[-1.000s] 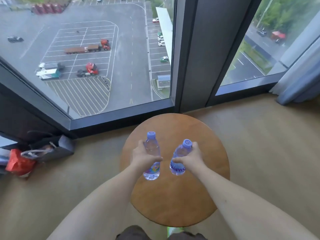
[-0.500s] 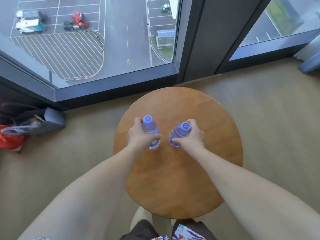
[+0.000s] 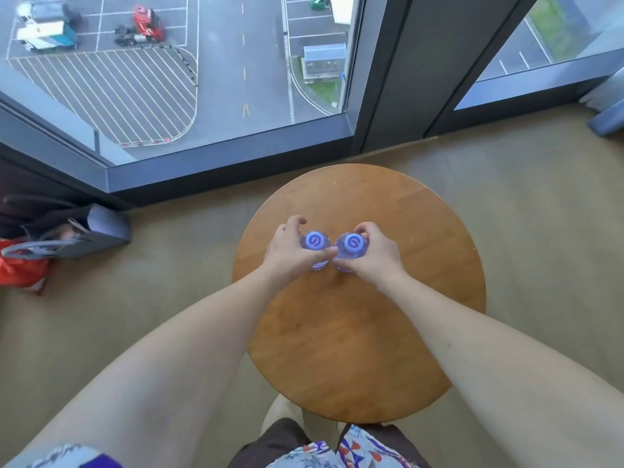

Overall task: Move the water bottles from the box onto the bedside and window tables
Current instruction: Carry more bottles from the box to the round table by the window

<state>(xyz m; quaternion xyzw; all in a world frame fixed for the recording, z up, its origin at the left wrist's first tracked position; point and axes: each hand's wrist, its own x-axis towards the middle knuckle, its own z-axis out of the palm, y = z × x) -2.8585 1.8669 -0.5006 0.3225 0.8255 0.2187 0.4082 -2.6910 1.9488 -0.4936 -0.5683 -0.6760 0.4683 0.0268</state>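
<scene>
Head view: two bottles stand upright, side by side, on the round counter (image 3: 371, 332) by the window. The left grip (image 3: 287, 249) curls round the left bottle (image 3: 314, 240) — the right grip (image 3: 373, 253) curls round the right bottle (image 3: 353, 245). A bag (image 3: 84, 231) lies on the floor, left.

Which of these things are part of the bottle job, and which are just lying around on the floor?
Part of the job:
- left hand gripping the left clear plastic water bottle with a blue cap
- right hand gripping the right clear blue-capped water bottle
- round wooden window table

Just lying about:
- grey tote bag
- red plastic bag
- blue-grey curtain
</scene>
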